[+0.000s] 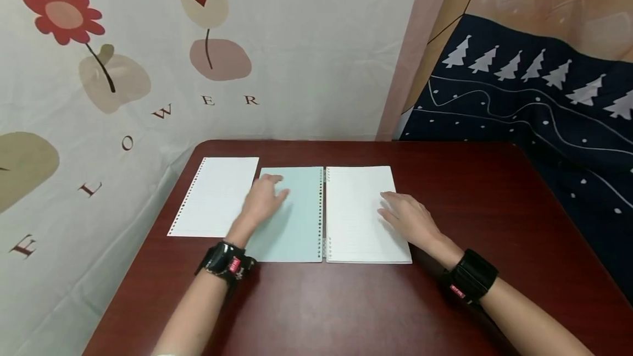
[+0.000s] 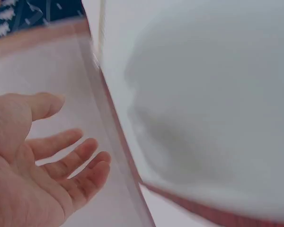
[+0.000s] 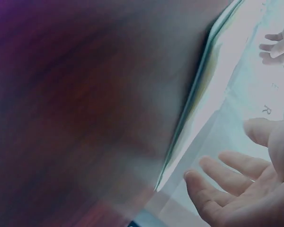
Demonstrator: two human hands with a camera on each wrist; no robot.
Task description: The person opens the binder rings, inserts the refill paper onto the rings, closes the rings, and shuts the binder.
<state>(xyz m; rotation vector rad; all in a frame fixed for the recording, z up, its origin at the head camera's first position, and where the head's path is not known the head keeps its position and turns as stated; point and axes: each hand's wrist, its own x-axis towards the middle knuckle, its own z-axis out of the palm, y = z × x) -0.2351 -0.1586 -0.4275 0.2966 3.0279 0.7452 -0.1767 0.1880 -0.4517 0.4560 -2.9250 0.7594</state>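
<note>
An open loose-leaf notebook lies on the table, its pale green cover [image 1: 296,218] on the left and a stack of white lined pages [image 1: 363,218] on the right. Holes run along the cover's inner edge beside the binding strip [image 1: 324,213]. To the left is a loose white sheet [image 1: 217,196] with punched holes down its left side. My left hand [image 1: 262,199] hovers over the cover's left edge, fingers spread and holding nothing. Above the right edge of the pages is my right hand [image 1: 407,216], its fingers relaxed and the palm [image 3: 255,189] bare.
The dark red wooden table [image 1: 366,306] extends around the paper. Behind it hangs a pale cloth with printed flowers [image 1: 64,15], and at the right a navy cloth with white trees [image 1: 534,65]. A black band [image 1: 470,276] circles each wrist.
</note>
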